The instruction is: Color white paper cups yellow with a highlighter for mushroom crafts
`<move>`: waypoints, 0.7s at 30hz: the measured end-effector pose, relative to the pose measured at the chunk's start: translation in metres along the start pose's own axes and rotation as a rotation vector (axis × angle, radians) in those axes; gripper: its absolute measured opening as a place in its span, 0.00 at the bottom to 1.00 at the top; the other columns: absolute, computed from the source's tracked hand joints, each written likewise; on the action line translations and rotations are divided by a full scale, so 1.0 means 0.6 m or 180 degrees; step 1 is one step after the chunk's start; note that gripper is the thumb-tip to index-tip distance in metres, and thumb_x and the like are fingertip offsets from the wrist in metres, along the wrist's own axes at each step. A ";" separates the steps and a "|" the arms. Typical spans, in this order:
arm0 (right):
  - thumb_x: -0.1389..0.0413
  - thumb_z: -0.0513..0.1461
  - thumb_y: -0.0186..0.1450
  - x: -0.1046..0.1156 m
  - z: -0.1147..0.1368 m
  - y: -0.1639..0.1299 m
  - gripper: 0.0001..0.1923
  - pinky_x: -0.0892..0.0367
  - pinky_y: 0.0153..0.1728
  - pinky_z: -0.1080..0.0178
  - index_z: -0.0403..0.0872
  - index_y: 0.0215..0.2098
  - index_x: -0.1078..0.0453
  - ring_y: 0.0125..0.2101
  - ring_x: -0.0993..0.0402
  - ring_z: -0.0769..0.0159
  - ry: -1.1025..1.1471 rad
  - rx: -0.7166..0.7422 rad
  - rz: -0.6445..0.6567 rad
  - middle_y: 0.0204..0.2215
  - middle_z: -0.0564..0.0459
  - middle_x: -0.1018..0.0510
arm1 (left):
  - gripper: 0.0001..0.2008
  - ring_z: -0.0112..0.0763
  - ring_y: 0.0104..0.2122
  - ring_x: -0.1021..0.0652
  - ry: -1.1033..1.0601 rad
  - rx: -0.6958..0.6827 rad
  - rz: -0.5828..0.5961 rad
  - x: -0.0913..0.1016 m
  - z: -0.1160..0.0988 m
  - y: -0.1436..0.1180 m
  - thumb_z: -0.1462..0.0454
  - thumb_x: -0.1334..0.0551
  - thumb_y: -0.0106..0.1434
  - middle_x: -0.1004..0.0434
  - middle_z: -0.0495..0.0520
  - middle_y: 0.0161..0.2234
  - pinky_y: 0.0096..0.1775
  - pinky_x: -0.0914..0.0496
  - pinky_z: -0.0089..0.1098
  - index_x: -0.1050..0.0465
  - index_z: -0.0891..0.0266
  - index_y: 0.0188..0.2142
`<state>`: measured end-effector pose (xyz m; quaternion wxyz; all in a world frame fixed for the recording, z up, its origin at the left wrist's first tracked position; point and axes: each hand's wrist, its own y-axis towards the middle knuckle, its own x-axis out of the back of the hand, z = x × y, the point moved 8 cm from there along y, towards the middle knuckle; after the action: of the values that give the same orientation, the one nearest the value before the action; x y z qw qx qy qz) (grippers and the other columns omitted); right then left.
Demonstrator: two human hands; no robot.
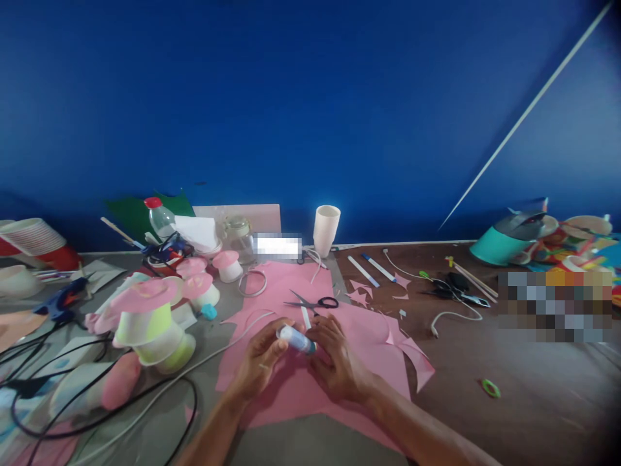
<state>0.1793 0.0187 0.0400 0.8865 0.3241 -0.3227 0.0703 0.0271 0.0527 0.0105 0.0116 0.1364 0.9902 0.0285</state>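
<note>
Both hands pinch one small blue-tinted plastic glue tube (295,338) over the large pink paper sheet (291,388): the left hand (259,362) closes thumb and fingers round its body, the right hand (334,362) nips its teal cap end. Black-handled scissors (314,302) lie just beyond the tube on that sheet. Twisting the cap likely goes best with the body held still and the tube low over the paper.

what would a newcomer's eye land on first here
First, the two hands at centre: the left hand and right hand together hold a small blue tube over a big pink paper sheet. Just behind them black-handled scissors lie on the sheet. To the left stands a cluster of pink-capped cup mushrooms, and a white cup stands upright by the deep blue wall.
</note>
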 end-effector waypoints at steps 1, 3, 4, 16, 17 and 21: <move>0.46 0.36 0.61 0.001 -0.005 -0.002 0.07 0.42 0.52 0.45 0.48 0.39 0.33 0.42 0.31 0.54 -0.0090 -0.0071 -0.0081 0.34 0.50 0.25 | 0.18 0.44 0.46 0.21 0.0002 0.0003 0.0030 -0.003 -0.001 0.000 0.51 0.35 0.59 0.18 0.57 0.44 0.49 0.28 0.40 0.23 0.58 0.44; 0.44 0.38 0.62 0.006 -0.010 -0.005 0.04 0.42 0.51 0.45 0.48 0.35 0.35 0.38 0.31 0.56 -0.0331 -0.0175 -0.0278 0.31 0.51 0.27 | 0.18 0.43 0.45 0.21 -0.0015 -0.0008 0.0096 -0.009 -0.004 0.000 0.51 0.34 0.59 0.17 0.56 0.43 0.48 0.27 0.39 0.23 0.57 0.43; 0.44 0.38 0.62 0.008 -0.010 -0.006 0.04 0.42 0.51 0.44 0.48 0.34 0.36 0.37 0.32 0.56 -0.0432 -0.0186 -0.0333 0.30 0.51 0.28 | 0.18 0.42 0.45 0.21 -0.0038 -0.0012 0.0116 -0.011 -0.005 0.000 0.51 0.34 0.58 0.17 0.56 0.43 0.48 0.27 0.39 0.23 0.57 0.44; 0.44 0.38 0.62 0.005 -0.013 -0.008 0.04 0.43 0.53 0.43 0.49 0.35 0.36 0.39 0.32 0.55 -0.0415 -0.0195 -0.0278 0.31 0.51 0.28 | 0.17 0.40 0.43 0.20 -0.0064 -0.0102 0.0252 -0.018 -0.005 0.000 0.52 0.34 0.59 0.17 0.56 0.43 0.45 0.27 0.36 0.23 0.57 0.44; 0.44 0.38 0.62 0.007 -0.014 -0.009 0.05 0.43 0.52 0.43 0.49 0.35 0.36 0.38 0.32 0.56 -0.0485 -0.0216 -0.0366 0.31 0.52 0.29 | 0.17 0.40 0.43 0.20 -0.0087 -0.0113 0.0295 -0.021 -0.006 0.000 0.52 0.34 0.59 0.17 0.56 0.43 0.45 0.27 0.36 0.23 0.57 0.45; 0.44 0.38 0.60 0.009 -0.004 -0.007 0.15 0.45 0.55 0.42 0.47 0.46 0.35 0.46 0.33 0.50 -0.0403 -0.0021 -0.0375 0.40 0.45 0.26 | 0.17 0.41 0.44 0.20 -0.0112 -0.0121 0.0282 -0.021 -0.004 0.000 0.53 0.34 0.59 0.18 0.57 0.44 0.47 0.27 0.37 0.23 0.57 0.45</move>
<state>0.1862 0.0166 0.0398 0.8680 0.3433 -0.3587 -0.0037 0.0389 0.0490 0.0128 0.0304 0.1804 0.9821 0.0454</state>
